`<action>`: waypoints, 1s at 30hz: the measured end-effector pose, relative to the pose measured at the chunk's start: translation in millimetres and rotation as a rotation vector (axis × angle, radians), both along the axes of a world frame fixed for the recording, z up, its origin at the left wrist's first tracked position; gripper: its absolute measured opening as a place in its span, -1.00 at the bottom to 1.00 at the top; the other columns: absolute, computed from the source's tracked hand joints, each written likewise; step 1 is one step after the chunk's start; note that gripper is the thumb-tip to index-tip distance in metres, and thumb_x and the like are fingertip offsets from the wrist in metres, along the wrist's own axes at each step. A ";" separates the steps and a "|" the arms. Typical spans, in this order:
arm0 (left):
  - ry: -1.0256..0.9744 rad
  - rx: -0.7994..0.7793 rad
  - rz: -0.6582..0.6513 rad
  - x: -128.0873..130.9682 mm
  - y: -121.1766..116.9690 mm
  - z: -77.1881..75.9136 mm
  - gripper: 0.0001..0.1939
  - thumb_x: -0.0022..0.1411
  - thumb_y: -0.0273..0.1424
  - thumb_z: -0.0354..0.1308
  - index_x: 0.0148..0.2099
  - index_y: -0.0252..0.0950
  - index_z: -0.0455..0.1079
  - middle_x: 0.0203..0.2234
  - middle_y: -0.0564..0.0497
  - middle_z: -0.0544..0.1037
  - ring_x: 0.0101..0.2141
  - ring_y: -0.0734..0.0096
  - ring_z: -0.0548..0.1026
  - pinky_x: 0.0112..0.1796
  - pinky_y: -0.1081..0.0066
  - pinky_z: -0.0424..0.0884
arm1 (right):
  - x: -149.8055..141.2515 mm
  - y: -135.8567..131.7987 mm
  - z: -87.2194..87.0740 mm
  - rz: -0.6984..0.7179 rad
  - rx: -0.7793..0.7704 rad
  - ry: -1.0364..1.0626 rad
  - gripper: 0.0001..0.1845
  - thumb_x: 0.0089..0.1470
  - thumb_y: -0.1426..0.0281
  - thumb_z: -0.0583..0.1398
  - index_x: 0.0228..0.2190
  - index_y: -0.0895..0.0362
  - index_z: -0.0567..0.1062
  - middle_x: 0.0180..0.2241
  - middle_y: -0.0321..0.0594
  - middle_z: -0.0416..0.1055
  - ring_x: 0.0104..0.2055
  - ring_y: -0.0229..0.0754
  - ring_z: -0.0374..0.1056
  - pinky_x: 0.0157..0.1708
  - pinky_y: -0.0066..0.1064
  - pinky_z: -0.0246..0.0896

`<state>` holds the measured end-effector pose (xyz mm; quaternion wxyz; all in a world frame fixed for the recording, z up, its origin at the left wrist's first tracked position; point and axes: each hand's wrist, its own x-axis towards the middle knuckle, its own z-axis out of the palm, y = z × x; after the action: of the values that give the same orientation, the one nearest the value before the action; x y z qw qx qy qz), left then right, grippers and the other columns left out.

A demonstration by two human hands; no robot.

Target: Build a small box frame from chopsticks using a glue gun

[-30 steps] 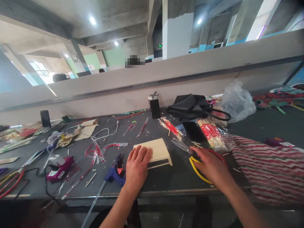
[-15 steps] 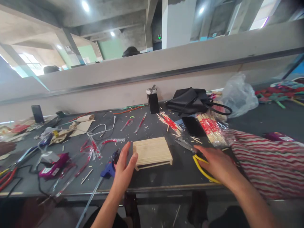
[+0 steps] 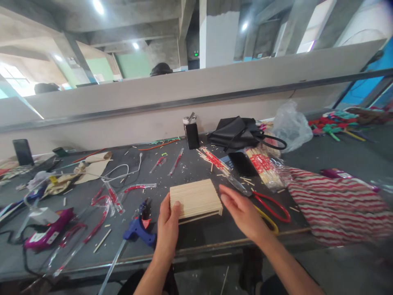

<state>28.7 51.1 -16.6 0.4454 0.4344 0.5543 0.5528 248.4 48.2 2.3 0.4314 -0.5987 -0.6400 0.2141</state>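
Blue glue gun [image 3: 139,230] beside left hand [image 3: 168,223], scissors [image 3: 272,207] near right

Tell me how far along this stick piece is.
Looks done: the wooden stand has a flat top of sticks laid side by side, with a thin bar below its near edge. In hand: the left hand grips its left side; the right hand is open at its right. Left: unclear; sticks and the glue gun lie unheld, so more may be added.
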 end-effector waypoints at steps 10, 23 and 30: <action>-0.298 -0.002 -0.127 5.6 -1.1 25.7 -0.45 0.10 -0.30 0.26 0.15 -0.23 0.30 0.06 -0.08 0.46 0.08 0.15 0.37 0.07 0.22 0.24 | -1.9 9.4 -2.7 -0.010 -0.225 0.552 -0.68 -0.09 0.18 0.28 -0.36 0.17 0.58 -0.45 -0.19 0.54 -0.42 -0.16 0.40 -0.44 -0.38 0.27; -0.459 0.043 -0.280 4.1 -9.4 60.2 -0.58 0.10 -0.44 0.23 0.05 -0.25 0.41 -0.13 -0.04 0.59 -0.12 0.21 0.52 -0.11 0.29 0.39 | 16.7 -9.6 27.2 0.012 0.070 0.890 -0.67 0.05 0.16 0.20 -0.54 0.11 0.28 -0.56 -0.38 0.14 -0.53 -0.32 0.07 -0.55 -0.47 -0.01; -0.568 0.093 -0.307 14.0 -5.4 64.8 -0.63 0.08 -0.42 0.23 -0.01 -0.21 0.47 -0.11 -0.04 0.59 -0.12 0.21 0.53 -0.07 0.28 0.39 | 27.1 -11.1 80.9 0.130 0.211 0.646 -0.55 0.19 0.12 0.06 -0.62 0.10 0.20 -0.61 -0.38 0.11 -0.57 -0.33 0.06 -0.57 -0.47 -0.01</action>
<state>42.7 45.7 48.2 0.6403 0.3611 0.3101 0.6029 275.6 37.1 83.2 0.6568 -0.4102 -0.5258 0.3519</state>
